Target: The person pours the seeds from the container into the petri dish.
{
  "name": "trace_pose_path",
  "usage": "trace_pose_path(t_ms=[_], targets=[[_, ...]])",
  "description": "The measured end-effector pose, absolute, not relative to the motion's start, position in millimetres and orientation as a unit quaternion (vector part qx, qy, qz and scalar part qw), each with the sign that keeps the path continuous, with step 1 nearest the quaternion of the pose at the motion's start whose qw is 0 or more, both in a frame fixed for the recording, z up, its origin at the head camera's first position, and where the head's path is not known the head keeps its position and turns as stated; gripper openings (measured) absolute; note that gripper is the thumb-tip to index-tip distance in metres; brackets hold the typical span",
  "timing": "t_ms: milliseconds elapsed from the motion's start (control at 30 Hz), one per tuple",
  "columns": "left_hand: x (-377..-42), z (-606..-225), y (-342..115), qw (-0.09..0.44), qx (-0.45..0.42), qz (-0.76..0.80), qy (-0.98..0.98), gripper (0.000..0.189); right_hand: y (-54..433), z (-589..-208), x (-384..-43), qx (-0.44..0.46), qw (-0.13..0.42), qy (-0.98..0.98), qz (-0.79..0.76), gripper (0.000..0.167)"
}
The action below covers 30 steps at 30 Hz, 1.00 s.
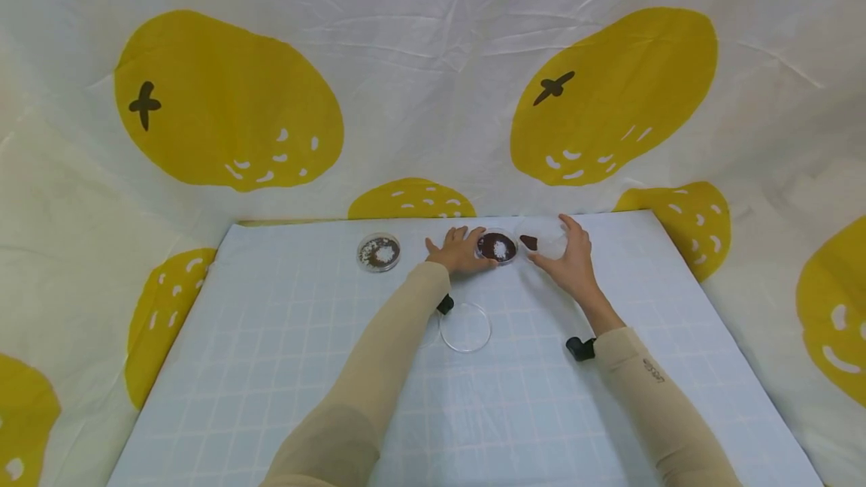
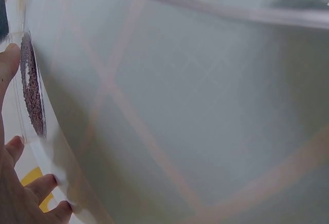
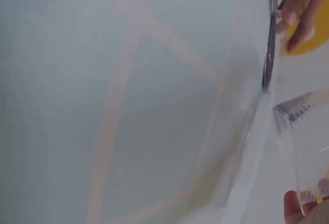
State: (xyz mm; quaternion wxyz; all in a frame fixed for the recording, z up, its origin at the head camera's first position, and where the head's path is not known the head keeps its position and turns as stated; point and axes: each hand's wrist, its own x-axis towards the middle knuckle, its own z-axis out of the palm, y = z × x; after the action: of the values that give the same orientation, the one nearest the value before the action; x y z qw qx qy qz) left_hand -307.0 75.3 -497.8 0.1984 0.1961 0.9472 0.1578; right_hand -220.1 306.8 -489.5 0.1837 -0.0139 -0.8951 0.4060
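With thumb and fingers on opposite sides of its rim, my left hand [image 1: 461, 252] holds a clear petri dish [image 2: 33, 88] of dark granules with a white patch on top. That dish stands on the table near its back edge. Just right of it, my right hand [image 1: 572, 260] grips a second clear petri dish [image 3: 311, 152] by its edge, tilted toward the first. A small dark patch of granules [image 1: 529, 243] shows at the tilted dish's left side. My left hand [image 3: 306, 8] also appears in the right wrist view.
Another petri dish [image 1: 379, 252], with dark and white granules, sits on the table to the left. A clear round lid or dish [image 1: 467, 352] lies nearer me, with a second clear rim partly hidden by my left sleeve. A fruit-patterned cloth [image 1: 433, 134] hangs behind the table.
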Motion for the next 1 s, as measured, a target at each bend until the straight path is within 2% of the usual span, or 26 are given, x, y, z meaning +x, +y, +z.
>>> trace_pose_path(t_ms=[467,1000], targets=[[-308,-499,76,0.205,0.195,0.158,0.946,0.088,305,-494,-210,-0.084,0.175,-0.833,0.518,0.093],[-308,-498,75,0.200,0.198,0.160,0.946,0.088,313,-497,-199,-0.116,0.188,-0.826,0.518,0.092]])
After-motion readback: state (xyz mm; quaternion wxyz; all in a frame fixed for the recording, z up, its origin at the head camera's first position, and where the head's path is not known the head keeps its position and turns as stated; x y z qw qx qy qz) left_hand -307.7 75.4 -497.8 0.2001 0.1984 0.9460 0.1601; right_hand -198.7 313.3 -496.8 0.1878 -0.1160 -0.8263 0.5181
